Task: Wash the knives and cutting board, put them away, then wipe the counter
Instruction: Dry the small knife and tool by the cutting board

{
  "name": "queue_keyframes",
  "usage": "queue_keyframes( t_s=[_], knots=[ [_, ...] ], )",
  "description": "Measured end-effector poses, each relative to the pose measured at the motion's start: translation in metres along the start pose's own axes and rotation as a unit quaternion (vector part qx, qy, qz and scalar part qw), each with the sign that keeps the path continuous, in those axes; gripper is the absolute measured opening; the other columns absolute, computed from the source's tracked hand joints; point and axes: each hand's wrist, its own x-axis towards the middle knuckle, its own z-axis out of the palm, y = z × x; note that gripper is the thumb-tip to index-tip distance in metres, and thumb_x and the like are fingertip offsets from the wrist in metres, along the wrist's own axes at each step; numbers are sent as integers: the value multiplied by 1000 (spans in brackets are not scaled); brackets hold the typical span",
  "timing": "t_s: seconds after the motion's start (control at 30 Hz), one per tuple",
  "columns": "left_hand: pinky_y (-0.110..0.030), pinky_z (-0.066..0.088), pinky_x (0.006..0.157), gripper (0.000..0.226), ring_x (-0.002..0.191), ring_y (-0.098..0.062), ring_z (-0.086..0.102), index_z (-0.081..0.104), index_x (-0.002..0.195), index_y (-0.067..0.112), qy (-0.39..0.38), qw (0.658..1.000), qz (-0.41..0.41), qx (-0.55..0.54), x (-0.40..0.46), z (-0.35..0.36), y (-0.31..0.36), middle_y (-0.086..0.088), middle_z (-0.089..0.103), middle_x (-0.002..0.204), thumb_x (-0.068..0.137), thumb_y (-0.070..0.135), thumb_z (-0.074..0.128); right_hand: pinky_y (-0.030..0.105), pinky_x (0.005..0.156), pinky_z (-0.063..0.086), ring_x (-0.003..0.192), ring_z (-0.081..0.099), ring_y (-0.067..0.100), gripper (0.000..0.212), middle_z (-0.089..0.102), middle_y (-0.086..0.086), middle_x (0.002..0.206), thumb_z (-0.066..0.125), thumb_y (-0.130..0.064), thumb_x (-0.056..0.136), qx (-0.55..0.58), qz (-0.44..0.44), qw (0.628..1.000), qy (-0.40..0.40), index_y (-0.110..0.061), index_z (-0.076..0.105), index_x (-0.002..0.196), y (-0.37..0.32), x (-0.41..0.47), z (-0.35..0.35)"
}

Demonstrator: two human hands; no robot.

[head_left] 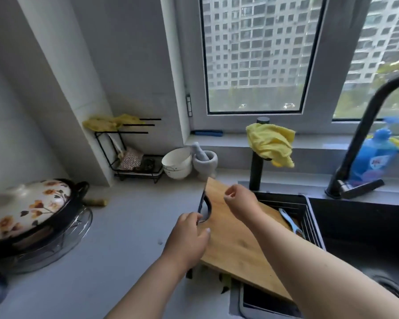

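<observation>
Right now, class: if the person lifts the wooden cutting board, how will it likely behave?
The cutting board looks like a thick wooden slab, so probably stiff and fairly heavy. It overhangs the sink rack, so it may tip. The left hand grips its black handle.

Nothing here reads clearly; the blue bottle (pixel 373 157) by the tap carries a red-and-white label, too blurred to make out.

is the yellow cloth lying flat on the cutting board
No, the yellow cloth hangs draped over a black post behind the cutting board, not touching it.
</observation>
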Motion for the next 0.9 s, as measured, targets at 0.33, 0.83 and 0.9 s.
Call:
queue_keyframes(
  t_s=[0.33,0.83,0.9],
  knots=[
    [-26,45,89,43,114,-9,49,44,135,24,-64,998,-5,9,26,64,43,9,39,137,94,38,50,26,50,38,72,55,24,27,59,7,91,45,-12,86,-90,196,977,-4,-9,51,113,145,29,-64],
    [-21,43,74,39,95,-8,52,47,132,24,-88,994,-57,-25,64,115,70,6,44,123,93,29,50,31,57,40,89,57,28,51,56,12,110,41,-15,89,-153,263,946,-111,-9,32,138,208,79,-56],
    [-21,44,73,38,95,-8,52,48,131,24,-91,994,-62,-27,68,118,71,6,45,122,93,28,50,32,63,42,92,54,29,60,53,11,113,41,-14,86,-157,275,939,-135,-13,27,145,212,82,-52]
  ],
)
